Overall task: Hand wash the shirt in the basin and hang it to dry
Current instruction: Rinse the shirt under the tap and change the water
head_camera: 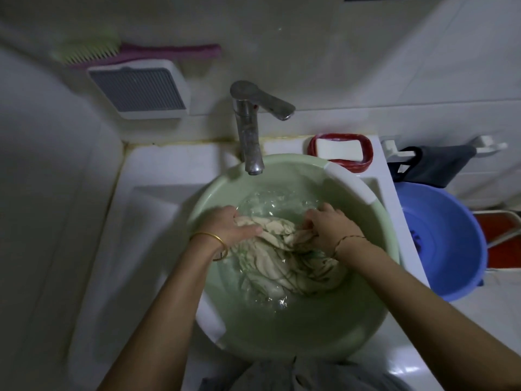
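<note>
A pale green basin (296, 331) sits in the white sink and holds clear water. A wet beige shirt (282, 263) lies bunched in the water. My left hand (228, 225), with a gold bangle on its wrist, grips the shirt's upper left part, thumb laid across the cloth. My right hand (332, 224), a thin cord on its wrist, has its fingers curled round a fold at the shirt's upper right. Both hands hold the fabric at the water's surface. The lower part of the shirt is under water.
A chrome tap (249, 128) stands over the basin's far rim with no water running. A white soap bar in a red dish (339, 149) sits behind to the right. A blue basin (445, 238) stands lower right. A brush (135, 52) and a grey tray lie at the back left.
</note>
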Demonstrator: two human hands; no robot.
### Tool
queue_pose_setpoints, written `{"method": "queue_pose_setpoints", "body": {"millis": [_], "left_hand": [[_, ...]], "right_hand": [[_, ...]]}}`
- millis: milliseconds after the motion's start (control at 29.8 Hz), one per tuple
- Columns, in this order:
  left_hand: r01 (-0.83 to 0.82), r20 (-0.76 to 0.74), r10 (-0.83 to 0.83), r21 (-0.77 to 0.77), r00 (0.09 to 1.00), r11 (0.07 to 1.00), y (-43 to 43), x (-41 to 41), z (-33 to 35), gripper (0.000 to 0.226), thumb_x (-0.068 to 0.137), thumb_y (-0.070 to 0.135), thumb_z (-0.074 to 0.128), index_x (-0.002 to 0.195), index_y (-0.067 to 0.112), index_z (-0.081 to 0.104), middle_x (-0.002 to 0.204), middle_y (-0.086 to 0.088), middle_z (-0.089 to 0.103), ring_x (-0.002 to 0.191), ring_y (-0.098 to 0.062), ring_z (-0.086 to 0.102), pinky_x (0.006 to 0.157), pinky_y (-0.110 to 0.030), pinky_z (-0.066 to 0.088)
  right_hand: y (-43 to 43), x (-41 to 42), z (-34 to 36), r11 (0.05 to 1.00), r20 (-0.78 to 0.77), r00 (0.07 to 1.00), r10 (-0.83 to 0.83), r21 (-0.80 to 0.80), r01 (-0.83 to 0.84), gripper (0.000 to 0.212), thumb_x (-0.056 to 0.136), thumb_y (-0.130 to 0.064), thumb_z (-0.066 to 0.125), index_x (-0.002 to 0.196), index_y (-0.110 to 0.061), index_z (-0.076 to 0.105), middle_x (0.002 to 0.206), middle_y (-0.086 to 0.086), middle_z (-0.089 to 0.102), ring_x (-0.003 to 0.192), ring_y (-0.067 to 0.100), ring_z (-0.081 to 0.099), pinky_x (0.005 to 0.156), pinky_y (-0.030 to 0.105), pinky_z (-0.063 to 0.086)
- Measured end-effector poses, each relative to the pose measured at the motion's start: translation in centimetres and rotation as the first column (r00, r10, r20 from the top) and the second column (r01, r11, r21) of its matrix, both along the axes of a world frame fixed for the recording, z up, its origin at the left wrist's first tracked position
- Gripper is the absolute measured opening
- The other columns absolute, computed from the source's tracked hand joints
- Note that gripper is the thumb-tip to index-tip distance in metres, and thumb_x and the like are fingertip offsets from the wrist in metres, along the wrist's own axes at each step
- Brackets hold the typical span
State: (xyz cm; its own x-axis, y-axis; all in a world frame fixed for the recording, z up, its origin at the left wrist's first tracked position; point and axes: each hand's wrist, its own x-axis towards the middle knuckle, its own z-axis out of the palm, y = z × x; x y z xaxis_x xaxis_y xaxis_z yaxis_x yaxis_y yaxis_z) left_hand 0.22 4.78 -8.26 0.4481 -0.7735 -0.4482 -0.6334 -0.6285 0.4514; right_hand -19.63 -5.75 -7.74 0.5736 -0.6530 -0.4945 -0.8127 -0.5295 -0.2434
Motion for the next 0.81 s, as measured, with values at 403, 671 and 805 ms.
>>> {"method": "queue_pose_setpoints", "body": {"millis": [403, 671, 805], "left_hand": [[0.134, 0.101, -0.161, 0.233, 0.982, 0.963, -1.1, -7.5, -8.1, 0.057, 0.096, 0.025, 0.025, 0.149, 0.03, 0.005, 0.155, -0.015, 0.003, 0.142, -0.035, 0.013, 0.114, -0.047, 0.021], [0.001, 0.357, -0.089, 0.238, 0.93, 0.971, -0.6, -5.5, -8.1, 0.046, 0.087, 0.018, 0.034, 0.122, 0.033, 0.061, 0.113, -0.021, 0.059, 0.089, -0.041, 0.062, 0.069, -0.041, 0.055], [-0.081, 0.199, 0.038, 0.214, 0.979, 0.973, -0.4, -5.0, -8.7, 0.049, 0.096, 0.019, 0.037, 0.143, 0.028, 0.029, 0.142, -0.02, 0.025, 0.123, -0.042, 0.039, 0.1, -0.042, 0.039]], "right_hand": [[3.3, 4.1, -8.2, 0.973, -0.173, 0.982, 0.074, -0.203, -0.109, 0.058, 0.1, -0.039, 0.024, 0.15, -0.028, -0.004, 0.158, 0.007, -0.015, 0.142, 0.042, 0.001, 0.105, 0.063, 0.022], [1.7, 3.9, -8.5, 0.927, -0.209, 0.973, 0.103, -0.335, -0.17, 0.058, 0.093, -0.047, 0.035, 0.147, -0.03, 0.027, 0.153, 0.015, 0.027, 0.135, 0.038, 0.032, 0.094, 0.058, 0.037], [2.6, 3.4, -9.5, 0.848, -0.169, 0.909, 0.381, -0.328, -0.416, 0.062, 0.065, -0.052, 0.071, 0.123, -0.031, 0.061, 0.128, 0.013, 0.059, 0.11, 0.043, 0.057, 0.074, 0.055, 0.049]]}}
